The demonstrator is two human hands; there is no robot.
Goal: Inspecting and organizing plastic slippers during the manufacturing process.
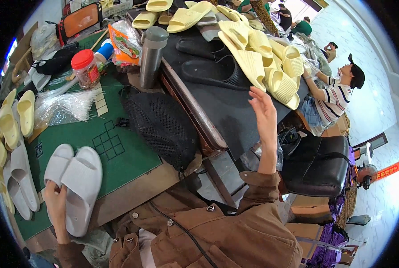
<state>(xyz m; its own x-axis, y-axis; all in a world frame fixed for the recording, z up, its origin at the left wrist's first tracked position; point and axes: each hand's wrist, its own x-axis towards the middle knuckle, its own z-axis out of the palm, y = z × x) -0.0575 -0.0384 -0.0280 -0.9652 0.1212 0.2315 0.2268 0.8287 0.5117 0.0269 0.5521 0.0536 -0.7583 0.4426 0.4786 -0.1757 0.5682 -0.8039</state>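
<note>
A pair of pale grey slide slippers stands side by side at the near left, over the green table mat. My left hand grips the pair from the near side, its fingertips tucked in around the straps; part of the grip is hidden. My right hand is raised over the dark table, fingers stretched out and holding nothing. Just beyond its fingertips lie a black slide slipper and a heap of pale yellow slide slippers. A second black slipper lies behind the first.
On the green mat are a black mesh bag, a steel flask, a red-lidded jar and clear plastic strips. More grey slippers line the left edge. A black-seated stool and a co-worker are at right.
</note>
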